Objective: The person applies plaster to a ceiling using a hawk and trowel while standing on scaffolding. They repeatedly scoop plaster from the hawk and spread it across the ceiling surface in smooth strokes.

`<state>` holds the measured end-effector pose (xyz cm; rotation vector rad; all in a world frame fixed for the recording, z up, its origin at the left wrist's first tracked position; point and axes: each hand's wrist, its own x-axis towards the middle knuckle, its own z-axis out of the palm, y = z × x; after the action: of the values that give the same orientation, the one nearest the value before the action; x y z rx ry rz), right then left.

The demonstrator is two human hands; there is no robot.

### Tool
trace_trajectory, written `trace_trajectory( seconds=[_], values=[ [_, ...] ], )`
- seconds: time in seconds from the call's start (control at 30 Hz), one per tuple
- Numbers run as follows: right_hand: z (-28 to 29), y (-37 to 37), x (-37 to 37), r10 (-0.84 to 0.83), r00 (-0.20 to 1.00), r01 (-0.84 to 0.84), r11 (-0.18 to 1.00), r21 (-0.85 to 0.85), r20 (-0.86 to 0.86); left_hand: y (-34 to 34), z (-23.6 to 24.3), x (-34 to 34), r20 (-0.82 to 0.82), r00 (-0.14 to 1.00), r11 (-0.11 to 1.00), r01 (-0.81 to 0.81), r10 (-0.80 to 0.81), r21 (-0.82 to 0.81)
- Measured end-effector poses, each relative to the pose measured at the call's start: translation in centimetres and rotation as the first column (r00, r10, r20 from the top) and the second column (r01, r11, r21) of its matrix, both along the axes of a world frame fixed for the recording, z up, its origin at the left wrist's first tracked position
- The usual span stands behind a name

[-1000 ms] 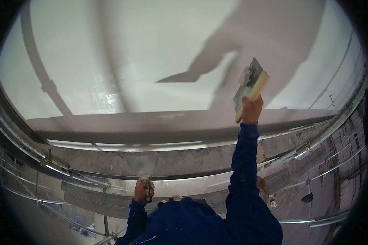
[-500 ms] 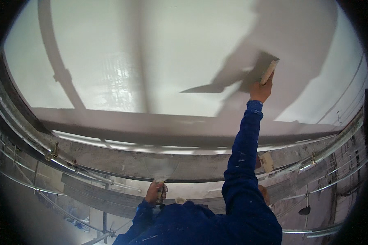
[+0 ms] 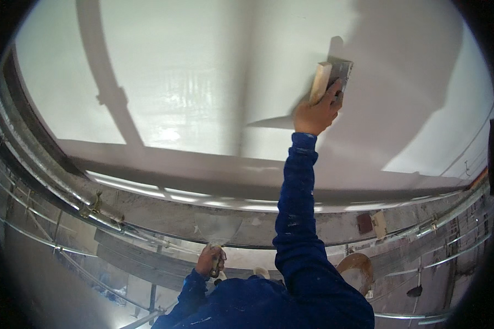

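Observation:
My right hand (image 3: 317, 112) reaches up with the arm stretched out, closed around a trowel (image 3: 320, 82) with a pale wooden strip and a grey metal part. The trowel is at the smooth white wall (image 3: 192, 66), its shadow beside it. Low in the view, close to my body, my left hand (image 3: 207, 261) is wrapped round the handle of a putty knife (image 3: 218, 233). Its wide, fan-shaped blade points away from me and blends into the grey ledge behind it. A wet-looking sheen shows on the wall left of the trowel.
Scaffold tubes (image 3: 44, 170) with clamps (image 3: 93, 205) curve along the left, with more at right. Grey planks (image 3: 132, 263) lie below. A round brownish container (image 3: 357, 268) stands beside my right arm, near a small brown and tan item (image 3: 372, 223). A dark ledge runs under the wall.
My right hand has moved left along the wall with the trowel, which is now turned so its grey part shows. The view has shifted slightly. My left hand keeps the putty knife low.

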<state>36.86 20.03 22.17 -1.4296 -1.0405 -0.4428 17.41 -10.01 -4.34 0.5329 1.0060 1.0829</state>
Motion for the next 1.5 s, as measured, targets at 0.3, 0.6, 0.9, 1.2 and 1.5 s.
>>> trace_trajectory(
  seconds=[0.3,0.6,0.9,1.2,1.5],
  values=[
    [-0.4,-3.1,-19.6,0.162,0.985,-0.143,0.952,-0.272,0.051,-3.8,0.7,-6.2,-0.039,0.971,0.972,-0.234,0.234,0.002],
    [-5.6,-11.2,-16.0,0.933,-0.04,-0.971,0.049,0.234,-0.359,-6.2,5.8,-8.1,-0.011,0.938,0.921,-0.339,0.348,0.191],
    [-10.6,-16.6,1.6,0.662,-0.592,-0.73,-0.198,0.654,-0.46,-1.0,12.2,-0.3,-0.115,0.992,0.934,0.094,-0.057,0.345],
    [-15.4,-20.4,9.9,0.807,-0.089,-0.891,-0.326,-0.315,-0.584,1.8,12.6,6.1,0.094,0.996,0.92,-0.037,0.0,0.391],
    [-7.2,-9.1,25.6,0.4,0.901,-0.431,0.868,-0.246,-0.17,2.5,10.0,5.6,0.316,0.941,0.972,-0.175,0.119,0.154]
  ],
)
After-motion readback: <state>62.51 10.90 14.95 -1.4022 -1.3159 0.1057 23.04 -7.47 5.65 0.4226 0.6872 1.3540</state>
